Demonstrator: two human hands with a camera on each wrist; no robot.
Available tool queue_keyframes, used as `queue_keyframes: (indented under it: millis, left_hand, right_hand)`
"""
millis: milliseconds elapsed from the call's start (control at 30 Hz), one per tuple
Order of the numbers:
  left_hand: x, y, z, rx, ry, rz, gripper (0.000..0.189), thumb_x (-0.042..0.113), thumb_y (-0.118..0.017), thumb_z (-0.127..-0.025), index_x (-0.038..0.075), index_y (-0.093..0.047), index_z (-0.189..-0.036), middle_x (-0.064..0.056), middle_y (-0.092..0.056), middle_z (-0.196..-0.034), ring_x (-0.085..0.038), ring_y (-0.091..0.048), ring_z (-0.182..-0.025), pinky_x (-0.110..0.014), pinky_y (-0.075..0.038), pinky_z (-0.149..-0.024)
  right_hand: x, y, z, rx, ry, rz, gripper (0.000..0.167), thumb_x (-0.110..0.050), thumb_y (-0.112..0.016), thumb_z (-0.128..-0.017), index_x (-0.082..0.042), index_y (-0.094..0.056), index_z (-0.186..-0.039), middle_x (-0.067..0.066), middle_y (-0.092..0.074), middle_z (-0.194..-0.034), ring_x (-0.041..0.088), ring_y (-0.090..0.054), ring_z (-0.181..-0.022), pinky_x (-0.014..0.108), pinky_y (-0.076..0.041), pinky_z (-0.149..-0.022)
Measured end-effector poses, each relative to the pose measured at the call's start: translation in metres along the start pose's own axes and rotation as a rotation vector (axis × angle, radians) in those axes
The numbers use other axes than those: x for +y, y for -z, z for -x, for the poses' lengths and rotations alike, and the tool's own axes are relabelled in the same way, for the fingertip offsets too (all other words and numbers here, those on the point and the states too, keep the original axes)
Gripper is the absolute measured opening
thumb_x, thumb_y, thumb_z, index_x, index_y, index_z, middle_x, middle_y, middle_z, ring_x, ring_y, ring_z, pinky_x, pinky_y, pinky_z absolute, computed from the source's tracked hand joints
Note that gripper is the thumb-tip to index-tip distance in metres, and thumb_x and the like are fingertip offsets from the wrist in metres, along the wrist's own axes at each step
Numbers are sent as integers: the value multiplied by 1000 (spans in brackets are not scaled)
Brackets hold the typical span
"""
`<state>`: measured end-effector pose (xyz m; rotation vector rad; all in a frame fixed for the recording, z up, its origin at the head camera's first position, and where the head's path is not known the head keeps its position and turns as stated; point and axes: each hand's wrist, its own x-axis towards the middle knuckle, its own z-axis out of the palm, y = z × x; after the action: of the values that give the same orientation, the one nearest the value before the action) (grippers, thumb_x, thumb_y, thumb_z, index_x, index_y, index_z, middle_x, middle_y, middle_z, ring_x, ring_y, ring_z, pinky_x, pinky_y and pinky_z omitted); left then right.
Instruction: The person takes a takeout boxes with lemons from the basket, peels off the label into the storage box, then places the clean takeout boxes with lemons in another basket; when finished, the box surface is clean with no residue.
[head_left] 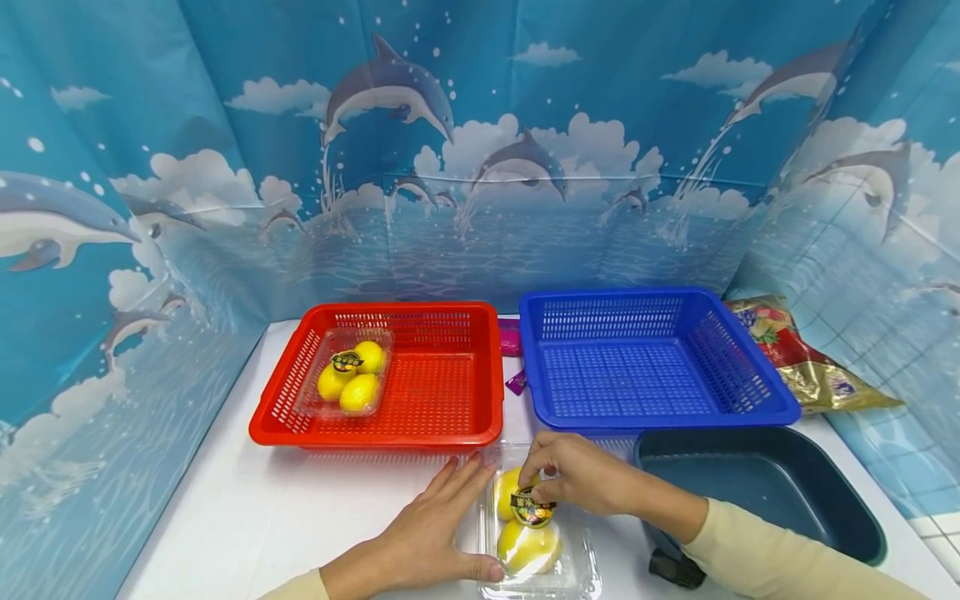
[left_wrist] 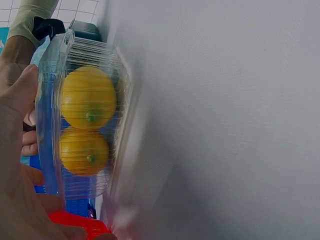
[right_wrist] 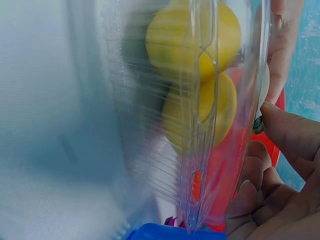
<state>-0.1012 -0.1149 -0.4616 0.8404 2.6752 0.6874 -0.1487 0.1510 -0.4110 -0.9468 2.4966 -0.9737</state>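
A clear plastic clamshell box (head_left: 577, 573) of lemons (head_left: 528, 547) lies on the white table, in front of the baskets. A round black label (head_left: 533, 507) with colourful print sits on its lid. My right hand (head_left: 581, 475) pinches this label at its edge between thumb and curled fingers. In the right wrist view, part of the label's pale underside (right_wrist: 264, 86) shows beside the thumb. My left hand (head_left: 427, 537) rests along the box's left side, fingers extended and thumb spread toward the near end. Through the box wall, the left wrist view shows two lemons (left_wrist: 89, 97).
At back left, a red basket (head_left: 450, 437) holds another labelled box of lemons (head_left: 347, 375). A blue basket (head_left: 660, 417) stands at back right, with a dark tray (head_left: 757, 475) before it. Beyond lie a red-and-gold bag (head_left: 795, 358) and purple packets (head_left: 510, 340).
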Motion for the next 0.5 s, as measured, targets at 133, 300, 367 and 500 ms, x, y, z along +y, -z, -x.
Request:
queue_keyframes:
  millis: [133, 300, 367, 500]
  left_hand:
    - [0, 0, 1, 8, -8, -6, 114, 79, -67, -76, 27, -18, -165, -5, -17, -171, -41, -18, -155, -67, -35, -112]
    - [0, 0, 0, 8, -5, -12, 114, 80, -66, -76, 27, -17, -165, -4, -16, -171, -41, -19, -154, -67, -36, -112]
    - [0, 0, 0, 7, -5, -12, 114, 80, -66, -77, 28, -17, -165, -4, -16, -171, -40, -19, -155, -66, -35, -112]
    - [0, -1, 0, 7, -6, -7, 113, 80, -66, -77, 29, -17, -165, -4, -16, -171, -40, -19, -155, -66, -35, -112]
  right_hand:
    - [0, -2, -2, 17, -20, 3, 13, -10, -80, -87, -22, -79, -91, -13, -60, -90, 10, -57, -85, 24, -51, -75]
    - [-1, -4, -4, 38, -47, 17, 14, -8, -80, -86, -21, -76, -85, -13, -58, -85, 6, -53, -79, 24, -49, -70]
    - [-2, -5, -4, 37, -55, 22, 14, -9, -81, -85, -21, -75, -82, -13, -57, -84, 6, -52, -78, 24, -48, -69]
    - [-2, -4, -5, 26, -75, 23, 15, -10, -82, -83, -22, -73, -79, -13, -56, -83, 9, -52, -78, 24, -47, -69]
